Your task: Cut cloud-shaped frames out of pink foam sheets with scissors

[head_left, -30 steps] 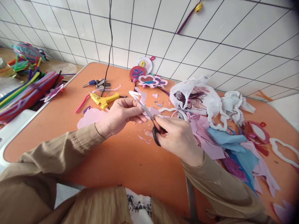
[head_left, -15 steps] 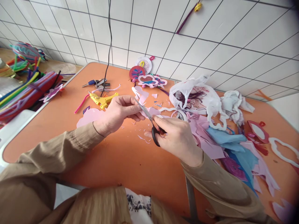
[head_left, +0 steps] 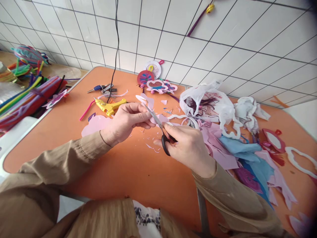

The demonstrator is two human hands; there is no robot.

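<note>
My left hand (head_left: 127, 120) pinches a small pale pink paper shape (head_left: 145, 100) and holds it above the orange table (head_left: 119, 165). My right hand (head_left: 187, 147) grips black-handled scissors (head_left: 158, 127), fingers through the loops. The blades point up and left into the paper, just right of my left fingertips. Small pink paper snippets (head_left: 152, 146) lie on the table under both hands.
A yellow glue gun (head_left: 110, 106) and pliers (head_left: 100, 88) lie behind my left hand, with a black cord hanging down. Pipe cleaners (head_left: 27, 96) are piled at far left. Finished paper ornaments (head_left: 158, 85), a white plastic bag (head_left: 205, 100) and heaped pink and blue paper scraps (head_left: 247, 155) fill the right.
The paper shape has turned slightly in my left fingers and the scissor blades have shifted a little along it. Both hands stay in the same place.
</note>
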